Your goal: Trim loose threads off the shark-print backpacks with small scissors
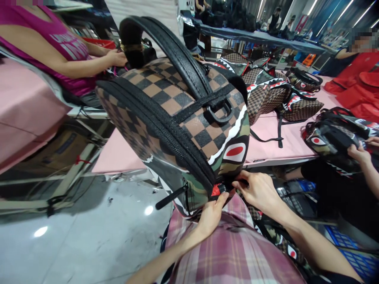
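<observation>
A brown-and-black checkered backpack point(166, 94) with a camouflage part, a red eye and a black top handle stands tilted on the person's lap, its lower end near the plaid apron. My left hand point(211, 217) is closed on the backpack's edge beside a small red patch, thumb on top. My right hand point(260, 191) pinches the edge just to the right, fingertips pressed together at the dark opening. The zipper runs along the near side, and a black zipper pull point(171, 197) sticks out at the lower left. What lies inside the opening is hidden.
Several similar backpacks point(263, 94) lie on a pink table point(287, 138) ahead. At the right, another person's hands point(359, 152) hold a bag near red bags point(361, 94). A person in a magenta top point(59, 47) works at the left. Blue crates point(349, 248) stand low right.
</observation>
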Tool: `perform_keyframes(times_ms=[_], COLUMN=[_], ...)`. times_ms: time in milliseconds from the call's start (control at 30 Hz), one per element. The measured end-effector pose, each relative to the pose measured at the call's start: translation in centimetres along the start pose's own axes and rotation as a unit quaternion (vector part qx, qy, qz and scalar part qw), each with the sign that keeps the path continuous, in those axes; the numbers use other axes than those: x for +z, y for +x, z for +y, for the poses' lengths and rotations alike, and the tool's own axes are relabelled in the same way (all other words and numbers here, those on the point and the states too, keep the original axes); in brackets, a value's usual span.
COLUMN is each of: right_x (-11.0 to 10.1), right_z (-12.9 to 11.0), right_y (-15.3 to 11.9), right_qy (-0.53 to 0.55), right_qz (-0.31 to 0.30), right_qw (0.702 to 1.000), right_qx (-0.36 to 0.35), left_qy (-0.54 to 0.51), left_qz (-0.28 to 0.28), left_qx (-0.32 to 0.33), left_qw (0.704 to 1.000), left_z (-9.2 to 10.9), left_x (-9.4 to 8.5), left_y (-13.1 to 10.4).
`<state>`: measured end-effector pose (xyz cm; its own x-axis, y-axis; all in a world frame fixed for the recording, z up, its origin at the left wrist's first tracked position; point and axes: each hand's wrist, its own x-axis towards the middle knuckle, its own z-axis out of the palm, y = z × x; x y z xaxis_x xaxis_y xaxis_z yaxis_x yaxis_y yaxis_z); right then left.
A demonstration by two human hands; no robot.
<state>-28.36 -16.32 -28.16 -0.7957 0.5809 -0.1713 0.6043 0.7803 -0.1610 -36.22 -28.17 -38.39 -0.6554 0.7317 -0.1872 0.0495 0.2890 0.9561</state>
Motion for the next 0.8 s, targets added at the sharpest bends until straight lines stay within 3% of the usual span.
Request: perform_keyframes(times_ms=[100,567,633,700,800], right_x=[0.0,0.4,0.3,0.1,0.5], right_z=[-0.3,-0.9,-0.5,0.5,3.0], right_y=[0.0,0.0,0.0,0.0,0.5], right_qy=[-0.022,0.006,0.076,0.215,0.437], right_qz=[-0.01,-0.021,-0.023,-0.02,0.039], right_qw=[1.0,1.0,0.996,0.974,0.894], right_qx=[-0.008,-0.01,-0.03,-0.071,-0.089], left_qy=[-0.025,-0.014,-0.055,-0.13,-0.231], left_qz=[-0.032,-0.019,-0.023,-0.047,-0.097], left_qx=[0.022,0.022,0.005,-0.028,-0.11], left_qw=[0.999,0.999,0.998,0.99,0.962], left_z=[0.0,-0.7,-0.5,0.1,1.8], left_x=[0.1,-0.1,-0.2,-1.1,-4.5], left_y=[0.1,0.1,0.0,0.1,0.8])
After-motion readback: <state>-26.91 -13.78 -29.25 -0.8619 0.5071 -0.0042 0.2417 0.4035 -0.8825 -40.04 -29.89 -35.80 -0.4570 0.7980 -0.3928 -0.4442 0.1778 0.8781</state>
